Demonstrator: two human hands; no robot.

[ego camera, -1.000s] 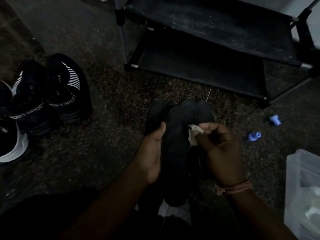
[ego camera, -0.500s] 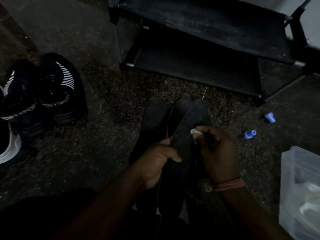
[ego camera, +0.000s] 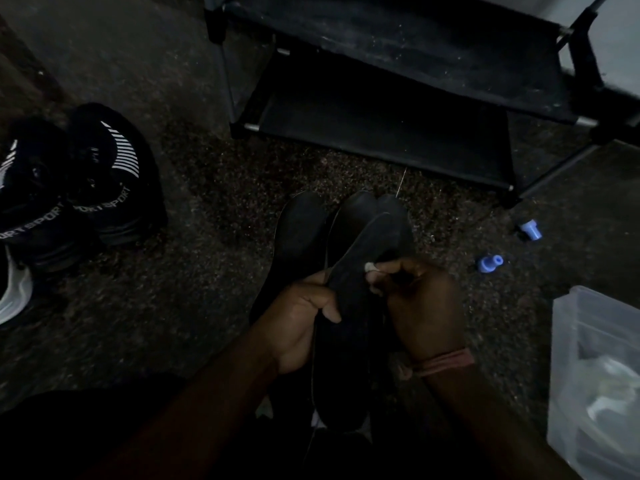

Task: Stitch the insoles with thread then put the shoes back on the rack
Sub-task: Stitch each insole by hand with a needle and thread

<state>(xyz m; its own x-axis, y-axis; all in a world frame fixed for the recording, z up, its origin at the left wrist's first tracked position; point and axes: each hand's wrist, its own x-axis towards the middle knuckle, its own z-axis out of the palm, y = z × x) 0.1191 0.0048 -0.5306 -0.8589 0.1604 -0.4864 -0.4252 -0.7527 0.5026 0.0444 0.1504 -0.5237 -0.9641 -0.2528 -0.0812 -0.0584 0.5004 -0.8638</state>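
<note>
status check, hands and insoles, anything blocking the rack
Left hand grips insoles. Right hand pinches small white piece at insole edge. Sneakers on floor; rack shelves unobstructed.

Black, white and blue in dim light
Black insoles [ego camera: 349,258]; black shoes [ego camera: 104,178] with white stripes and lettering; two blue caps [ego camera: 490,263]; black rack [ego camera: 398,98]
</note>
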